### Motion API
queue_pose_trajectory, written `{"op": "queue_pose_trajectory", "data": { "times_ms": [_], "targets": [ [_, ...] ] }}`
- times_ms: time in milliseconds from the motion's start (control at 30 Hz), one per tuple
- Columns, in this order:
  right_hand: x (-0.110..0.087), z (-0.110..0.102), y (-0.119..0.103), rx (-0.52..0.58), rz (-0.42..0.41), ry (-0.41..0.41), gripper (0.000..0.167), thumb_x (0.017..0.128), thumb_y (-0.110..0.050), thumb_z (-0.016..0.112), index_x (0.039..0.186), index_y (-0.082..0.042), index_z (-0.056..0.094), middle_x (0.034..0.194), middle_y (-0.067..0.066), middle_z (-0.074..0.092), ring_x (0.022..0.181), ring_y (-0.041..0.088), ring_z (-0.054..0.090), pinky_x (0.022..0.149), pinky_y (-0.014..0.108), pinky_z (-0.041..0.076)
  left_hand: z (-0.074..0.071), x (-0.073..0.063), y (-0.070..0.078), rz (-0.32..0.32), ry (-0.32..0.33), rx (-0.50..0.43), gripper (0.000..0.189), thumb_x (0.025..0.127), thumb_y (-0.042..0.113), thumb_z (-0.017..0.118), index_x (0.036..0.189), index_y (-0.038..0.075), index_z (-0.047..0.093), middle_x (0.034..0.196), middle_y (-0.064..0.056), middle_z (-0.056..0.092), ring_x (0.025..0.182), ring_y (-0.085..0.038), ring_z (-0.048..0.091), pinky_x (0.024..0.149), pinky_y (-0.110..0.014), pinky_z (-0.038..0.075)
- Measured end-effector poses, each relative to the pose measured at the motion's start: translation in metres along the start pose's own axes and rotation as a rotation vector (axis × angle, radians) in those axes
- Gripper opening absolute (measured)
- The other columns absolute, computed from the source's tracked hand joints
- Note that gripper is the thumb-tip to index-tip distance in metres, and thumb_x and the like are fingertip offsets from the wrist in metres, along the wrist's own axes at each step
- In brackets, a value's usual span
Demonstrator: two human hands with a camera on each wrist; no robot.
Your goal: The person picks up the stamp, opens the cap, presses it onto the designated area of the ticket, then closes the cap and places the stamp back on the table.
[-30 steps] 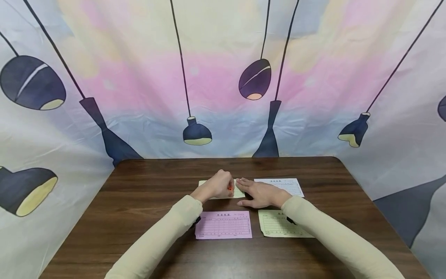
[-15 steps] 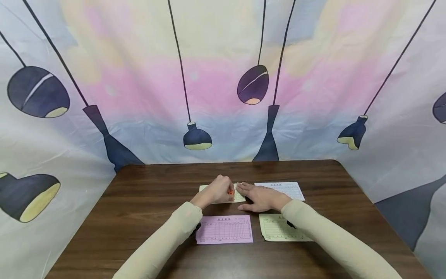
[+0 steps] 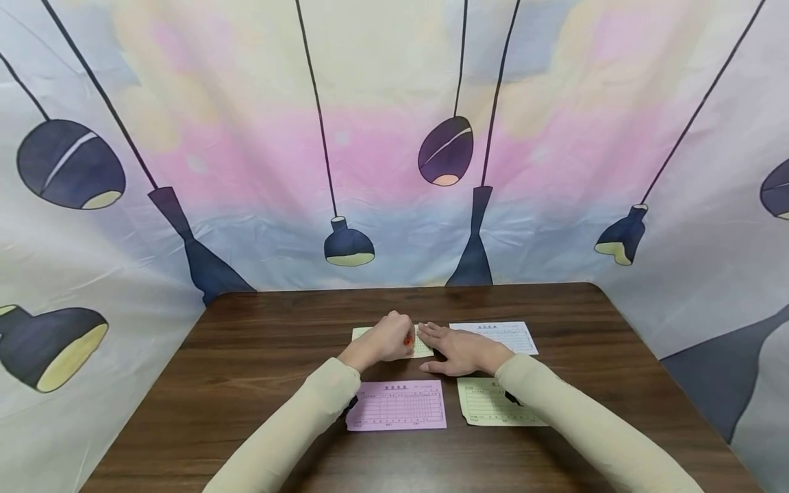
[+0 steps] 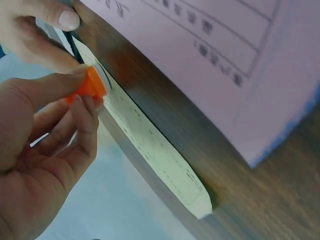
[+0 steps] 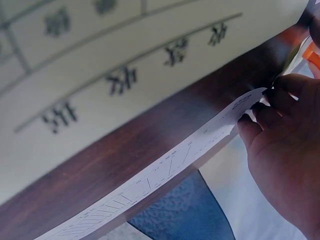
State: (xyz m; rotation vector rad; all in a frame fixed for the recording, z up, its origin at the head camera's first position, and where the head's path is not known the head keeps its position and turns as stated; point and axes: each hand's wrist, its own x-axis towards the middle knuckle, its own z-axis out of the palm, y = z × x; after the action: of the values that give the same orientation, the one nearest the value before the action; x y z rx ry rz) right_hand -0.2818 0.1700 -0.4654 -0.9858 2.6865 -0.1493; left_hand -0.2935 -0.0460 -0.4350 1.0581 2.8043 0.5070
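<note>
My left hand (image 3: 390, 337) pinches a small orange cylinder with a white rim (image 4: 91, 84) between thumb and fingers. Its white end faces down close over a pale yellow receipt slip (image 4: 157, 150) at the back of the table. My right hand (image 3: 457, 349) lies palm down with its fingers spread, fingertips at the right end of that slip. The right hand also overlaps the left part of a white receipt slip (image 3: 508, 335). Nearer to me, below the left wrist, lies a pink receipt slip (image 3: 397, 406). A light green receipt slip (image 3: 490, 402) sits partly hidden under the right forearm.
All the slips lie flat on a dark wooden table (image 3: 259, 356) with rounded back corners. Behind its far edge hangs a pastel curtain (image 3: 394, 150) printed with dark lamps.
The head view has tipped slightly, so the table sits a little lower in it. Both hands keep their places at the yellow slip, and the orange cylinder stays in the left fingers.
</note>
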Motion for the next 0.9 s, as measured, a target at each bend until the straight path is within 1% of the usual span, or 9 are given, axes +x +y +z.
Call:
{"op": "queue_pose_trajectory", "data": {
  "times_ms": [133,233,300,367,467,567,633,767,900],
  "targets": [
    [-0.001,-0.002,0.0,0.007,-0.001,0.007,0.082,0.105,-0.066,0.046,0.168,-0.02,0.024,0.178,0.0,0.016,0.165,0.022,0.018,0.129,0.044,0.031,0.001,-0.001,0.003,-0.015,0.006,0.004,0.02,0.089,0.0,0.073,0.072,0.008,0.07,0.055,0.007,0.046,0.049,-0.006,0.037,0.052,-0.021,0.034],
    [-0.002,0.001,0.0,0.012,-0.005,0.005,0.082,0.105,-0.067,0.045,0.168,-0.019,0.024,0.178,0.001,0.017,0.165,0.022,0.018,0.129,0.045,0.031,0.003,-0.005,0.0,-0.028,0.008,-0.035,0.014,0.091,0.001,0.07,0.079,0.007,0.072,0.055,0.007,0.046,0.048,-0.006,0.035,0.051,-0.021,0.034],
    [-0.002,0.003,-0.001,0.01,-0.007,-0.001,0.082,0.105,-0.067,0.045,0.168,-0.019,0.023,0.178,0.001,0.017,0.165,0.023,0.018,0.129,0.045,0.031,0.006,-0.009,-0.003,-0.037,0.012,-0.076,0.009,0.093,0.003,0.07,0.086,0.006,0.075,0.058,0.007,0.05,0.049,-0.005,0.036,0.051,-0.021,0.035],
    [-0.002,0.005,-0.002,0.004,-0.014,0.002,0.083,0.105,-0.067,0.044,0.168,-0.018,0.024,0.178,0.001,0.018,0.165,0.023,0.02,0.129,0.045,0.031,0.008,-0.012,-0.008,-0.04,0.034,-0.11,0.006,0.094,0.006,0.071,0.092,0.006,0.077,0.063,0.006,0.059,0.051,-0.006,0.041,0.052,-0.022,0.038],
    [-0.002,0.005,-0.003,-0.011,-0.022,0.01,0.082,0.106,-0.066,0.044,0.168,-0.017,0.024,0.177,0.002,0.018,0.165,0.023,0.02,0.129,0.045,0.031,0.008,-0.016,-0.014,-0.048,0.077,-0.15,0.007,0.094,0.009,0.075,0.098,0.005,0.079,0.074,0.001,0.07,0.058,-0.007,0.051,0.057,-0.023,0.045],
    [-0.003,0.004,-0.004,-0.026,-0.026,0.015,0.081,0.107,-0.065,0.043,0.168,-0.016,0.024,0.177,0.004,0.019,0.165,0.024,0.02,0.129,0.045,0.031,0.002,-0.02,-0.017,-0.052,0.105,-0.183,0.012,0.095,0.012,0.075,0.103,0.003,0.079,0.084,-0.003,0.076,0.066,-0.008,0.06,0.064,-0.026,0.052],
    [-0.003,0.004,-0.004,-0.034,-0.026,0.011,0.08,0.107,-0.064,0.042,0.168,-0.015,0.024,0.177,0.005,0.018,0.165,0.025,0.02,0.13,0.046,0.03,-0.003,-0.022,-0.019,-0.054,0.117,-0.207,0.014,0.096,0.012,0.075,0.105,0.002,0.079,0.088,-0.004,0.077,0.07,-0.008,0.063,0.067,-0.027,0.055],
    [-0.004,0.003,-0.004,-0.07,-0.03,0.021,0.078,0.109,-0.062,0.041,0.168,-0.013,0.024,0.177,0.007,0.019,0.164,0.027,0.021,0.13,0.048,0.029,-0.017,-0.027,-0.023,-0.078,0.139,-0.252,0.014,0.097,0.014,0.076,0.105,0.002,0.079,0.086,-0.003,0.077,0.071,-0.007,0.066,0.067,-0.027,0.057],
    [-0.004,0.004,-0.006,-0.104,-0.031,0.037,0.075,0.11,-0.059,0.039,0.167,-0.012,0.027,0.176,0.009,0.021,0.164,0.029,0.022,0.13,0.049,0.029,-0.03,-0.031,-0.028,-0.114,0.164,-0.282,0.009,0.097,0.016,0.077,0.102,0.009,0.08,0.085,0.001,0.078,0.071,-0.008,0.068,0.066,-0.026,0.056]
  ]
}}
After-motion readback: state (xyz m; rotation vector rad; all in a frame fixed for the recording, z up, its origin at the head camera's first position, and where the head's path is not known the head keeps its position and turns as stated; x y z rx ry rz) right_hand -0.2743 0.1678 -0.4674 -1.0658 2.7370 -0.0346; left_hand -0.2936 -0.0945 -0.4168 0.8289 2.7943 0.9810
